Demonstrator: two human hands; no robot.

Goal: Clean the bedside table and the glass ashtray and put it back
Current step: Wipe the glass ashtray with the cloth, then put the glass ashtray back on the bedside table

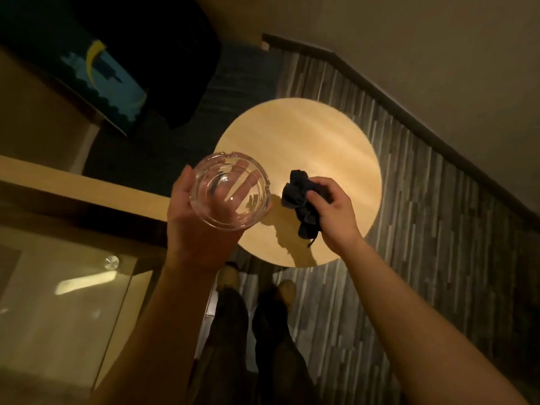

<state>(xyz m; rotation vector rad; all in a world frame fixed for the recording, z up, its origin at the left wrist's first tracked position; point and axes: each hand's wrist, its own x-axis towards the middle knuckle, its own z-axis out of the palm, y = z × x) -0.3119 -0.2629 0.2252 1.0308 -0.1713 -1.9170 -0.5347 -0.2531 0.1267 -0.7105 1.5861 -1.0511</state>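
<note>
Left hand (204, 220) cradles the ashtray (229, 190) over the desk's (306, 133) near edge. Right hand (333, 211) clutches a cloth (301, 203). Wiping the glass likely follows.

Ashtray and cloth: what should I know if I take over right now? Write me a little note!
Left hand holds the glass ashtray from below, thumb at its rim, up off the table.
Right hand grips the bunched dark cloth over the tabletop.
Done: the ashtray is off the table and looks empty; whether the table is wiped I cannot tell.
Left: probably wipe the ashtray, then set it back on the table.
</note>
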